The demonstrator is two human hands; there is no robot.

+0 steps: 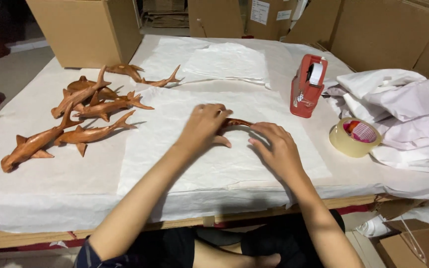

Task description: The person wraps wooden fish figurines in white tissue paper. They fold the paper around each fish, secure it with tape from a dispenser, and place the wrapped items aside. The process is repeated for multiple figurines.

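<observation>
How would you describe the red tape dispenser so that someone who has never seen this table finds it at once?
Start at the table covered in white paper and look at its right side, beyond the right hand. The red tape dispenser stands upright there, beside the crumpled white sheets. Unlike the loose tape roll lying flat nearby, it is bright red and tall.

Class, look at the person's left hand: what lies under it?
Under the left hand a brown carved wooden fish lies on white paper; only its curved end shows beside the right hand. The rest is covered.
</observation>
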